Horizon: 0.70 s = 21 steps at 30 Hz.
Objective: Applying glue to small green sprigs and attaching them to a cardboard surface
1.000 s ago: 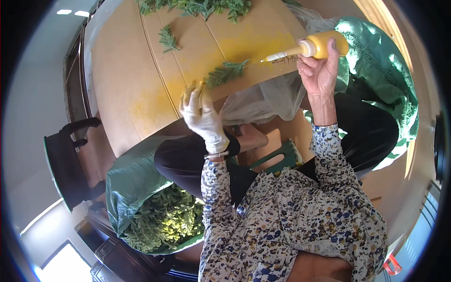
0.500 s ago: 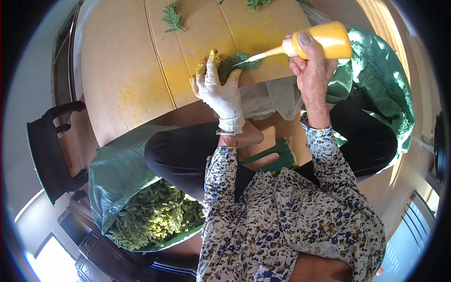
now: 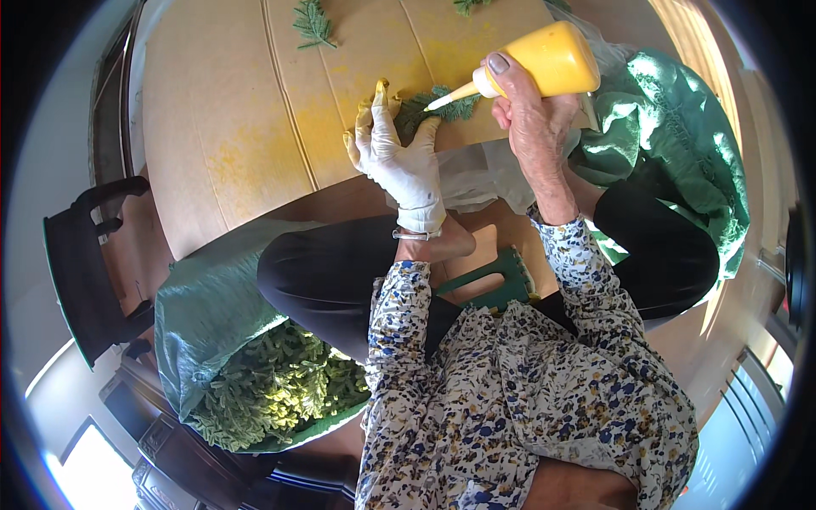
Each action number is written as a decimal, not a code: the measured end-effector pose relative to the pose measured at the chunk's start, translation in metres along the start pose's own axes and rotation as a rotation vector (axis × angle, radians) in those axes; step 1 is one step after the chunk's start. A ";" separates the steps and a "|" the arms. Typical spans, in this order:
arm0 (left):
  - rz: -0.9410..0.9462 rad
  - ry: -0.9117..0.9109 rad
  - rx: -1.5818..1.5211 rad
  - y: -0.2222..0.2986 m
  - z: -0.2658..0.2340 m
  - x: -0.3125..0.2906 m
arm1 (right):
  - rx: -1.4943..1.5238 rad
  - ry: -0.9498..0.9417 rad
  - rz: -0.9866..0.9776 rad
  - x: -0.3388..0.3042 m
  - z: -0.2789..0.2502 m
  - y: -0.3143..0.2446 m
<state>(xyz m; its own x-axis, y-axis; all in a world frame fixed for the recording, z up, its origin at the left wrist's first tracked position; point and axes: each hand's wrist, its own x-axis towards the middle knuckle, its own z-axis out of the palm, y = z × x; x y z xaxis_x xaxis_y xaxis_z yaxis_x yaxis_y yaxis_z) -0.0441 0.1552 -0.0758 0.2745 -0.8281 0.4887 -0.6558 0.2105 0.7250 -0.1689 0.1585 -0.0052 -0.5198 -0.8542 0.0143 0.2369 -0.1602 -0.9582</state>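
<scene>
My right hand [image 3: 537, 119] grips a yellow squeeze bottle [image 3: 548, 61], tilted so its narrow nozzle points down to the left. The nozzle's tip is at a green artificial fir sprig [image 3: 459, 105]; whether they touch I cannot tell. In a white glove with yellow-stained fingertips, my left hand [image 3: 395, 161] pinches the near end of that sprig over a cardboard sheet [image 3: 229, 110]. Yellow smudges mark the cardboard around it. Farther off lie another sprig [image 3: 314, 23] and part of one more [image 3: 467, 6] at the top edge.
A green sack [image 3: 204, 297] packed with fir sprigs [image 3: 280, 387] stands at my lower left. Another green sack [image 3: 680, 144] is at the right. Between my legs sits a green stool [image 3: 501, 280]. A black chair [image 3: 81, 263] is at the far left.
My right hand and the squeeze bottle have moved left and slightly up, bringing the nozzle over the sprig. My left hand keeps nearly the same place with its hold on the sprig.
</scene>
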 end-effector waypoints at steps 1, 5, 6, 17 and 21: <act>0.016 0.015 0.019 0.000 0.000 0.000 | 0.020 -0.005 -0.012 0.000 0.000 0.000; 0.044 0.016 0.060 -0.002 0.001 0.000 | 0.012 -0.016 -0.034 0.003 -0.003 0.000; 0.040 0.016 0.047 -0.002 0.001 0.000 | 0.017 -0.014 -0.046 0.003 -0.003 0.000; 0.042 0.029 0.061 -0.003 0.001 0.001 | 0.011 0.055 -0.121 0.009 -0.015 -0.006; 0.044 0.028 0.065 -0.003 0.001 0.000 | -0.004 0.057 -0.123 0.010 -0.020 -0.010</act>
<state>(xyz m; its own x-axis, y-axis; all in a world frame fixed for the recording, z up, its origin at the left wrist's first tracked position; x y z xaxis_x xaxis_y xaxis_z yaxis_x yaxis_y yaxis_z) -0.0428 0.1536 -0.0784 0.2637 -0.8037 0.5335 -0.7114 0.2115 0.6703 -0.1930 0.1613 -0.0009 -0.5902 -0.7990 0.1154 0.1658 -0.2599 -0.9513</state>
